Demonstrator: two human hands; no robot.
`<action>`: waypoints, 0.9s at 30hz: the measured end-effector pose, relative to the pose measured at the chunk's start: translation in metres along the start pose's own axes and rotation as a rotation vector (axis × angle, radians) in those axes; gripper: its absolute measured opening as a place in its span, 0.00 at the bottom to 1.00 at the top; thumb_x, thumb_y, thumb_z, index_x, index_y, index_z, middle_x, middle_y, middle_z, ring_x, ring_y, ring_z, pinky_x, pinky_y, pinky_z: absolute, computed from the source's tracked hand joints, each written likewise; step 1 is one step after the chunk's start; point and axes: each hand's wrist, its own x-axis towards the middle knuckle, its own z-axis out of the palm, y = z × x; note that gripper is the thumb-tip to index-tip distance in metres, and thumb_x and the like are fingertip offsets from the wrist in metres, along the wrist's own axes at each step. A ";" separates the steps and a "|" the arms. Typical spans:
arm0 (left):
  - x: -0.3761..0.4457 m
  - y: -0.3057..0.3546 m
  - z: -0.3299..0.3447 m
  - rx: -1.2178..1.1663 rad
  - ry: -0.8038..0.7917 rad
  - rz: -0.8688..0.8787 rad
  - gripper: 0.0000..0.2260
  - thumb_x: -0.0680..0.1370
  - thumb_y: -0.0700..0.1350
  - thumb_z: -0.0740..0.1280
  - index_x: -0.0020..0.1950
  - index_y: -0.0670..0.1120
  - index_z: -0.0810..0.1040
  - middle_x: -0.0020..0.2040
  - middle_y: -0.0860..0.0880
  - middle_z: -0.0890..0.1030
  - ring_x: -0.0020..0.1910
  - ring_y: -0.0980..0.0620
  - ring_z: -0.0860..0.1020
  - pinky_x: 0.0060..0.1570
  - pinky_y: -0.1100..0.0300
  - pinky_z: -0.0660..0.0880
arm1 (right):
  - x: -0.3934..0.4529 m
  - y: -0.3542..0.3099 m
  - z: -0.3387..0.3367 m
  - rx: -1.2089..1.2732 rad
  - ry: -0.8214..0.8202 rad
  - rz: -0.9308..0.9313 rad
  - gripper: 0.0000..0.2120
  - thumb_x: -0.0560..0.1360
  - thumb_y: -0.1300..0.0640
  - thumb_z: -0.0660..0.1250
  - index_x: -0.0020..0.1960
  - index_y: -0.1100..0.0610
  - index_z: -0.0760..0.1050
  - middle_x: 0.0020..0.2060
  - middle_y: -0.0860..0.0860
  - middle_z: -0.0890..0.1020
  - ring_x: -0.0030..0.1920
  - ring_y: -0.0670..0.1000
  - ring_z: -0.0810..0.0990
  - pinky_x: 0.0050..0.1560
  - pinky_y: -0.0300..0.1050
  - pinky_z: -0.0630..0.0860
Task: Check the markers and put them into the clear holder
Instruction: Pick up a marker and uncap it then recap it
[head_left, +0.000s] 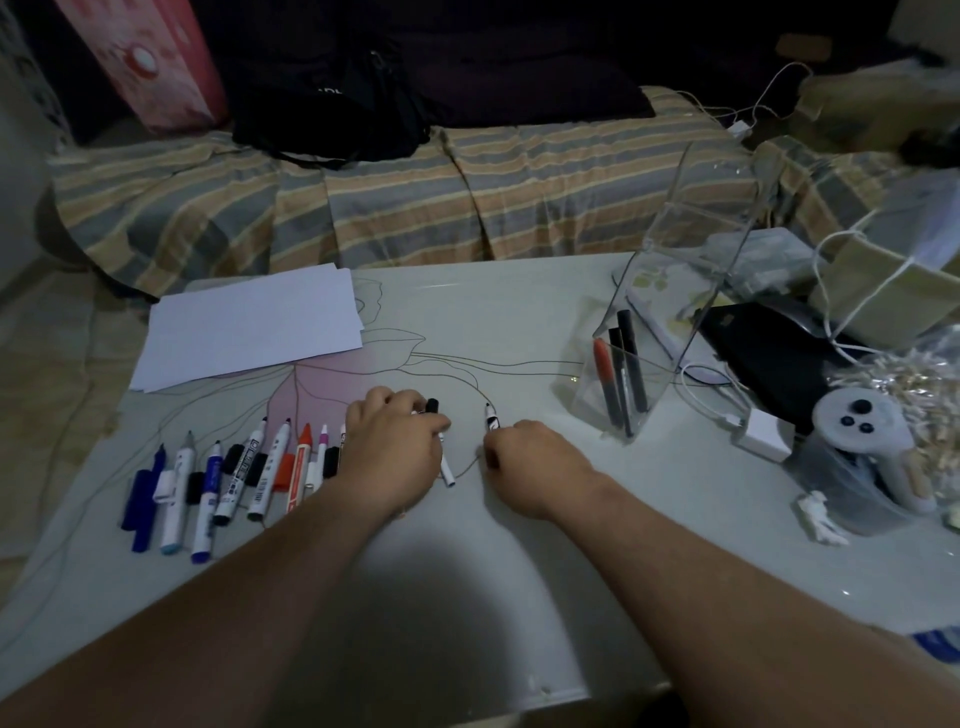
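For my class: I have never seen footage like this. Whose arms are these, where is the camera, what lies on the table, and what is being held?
There is no machine: a person wears a camera on the head, looking down at their own hands. The right hand grips an uncapped marker. The left hand holds another marker and a black cap. A row of markers and white paper lie on the table. The clear holder already contains three.

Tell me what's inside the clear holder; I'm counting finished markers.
The clear holder holds one orange marker and what look like two black ones, leaning upright. Glare and the angled walls hide anything farther back.
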 end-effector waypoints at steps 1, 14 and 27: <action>0.000 0.001 -0.002 0.000 -0.001 -0.012 0.15 0.80 0.53 0.59 0.61 0.61 0.81 0.64 0.54 0.76 0.62 0.46 0.65 0.60 0.48 0.61 | -0.001 0.001 -0.002 0.003 -0.011 0.001 0.10 0.78 0.55 0.59 0.55 0.55 0.77 0.52 0.59 0.78 0.55 0.62 0.78 0.53 0.51 0.76; 0.001 0.016 -0.007 -0.059 0.109 0.015 0.09 0.73 0.57 0.66 0.48 0.59 0.83 0.51 0.60 0.80 0.56 0.50 0.69 0.54 0.50 0.60 | -0.003 0.011 -0.017 0.082 0.018 0.067 0.07 0.74 0.60 0.62 0.50 0.52 0.76 0.49 0.56 0.80 0.53 0.58 0.78 0.45 0.45 0.72; 0.013 0.028 -0.040 -1.492 -0.008 -0.505 0.07 0.85 0.45 0.58 0.60 0.49 0.74 0.54 0.50 0.87 0.44 0.50 0.82 0.38 0.58 0.72 | -0.004 0.003 -0.041 0.525 0.221 0.129 0.12 0.75 0.60 0.59 0.56 0.51 0.63 0.41 0.54 0.79 0.41 0.59 0.78 0.38 0.49 0.70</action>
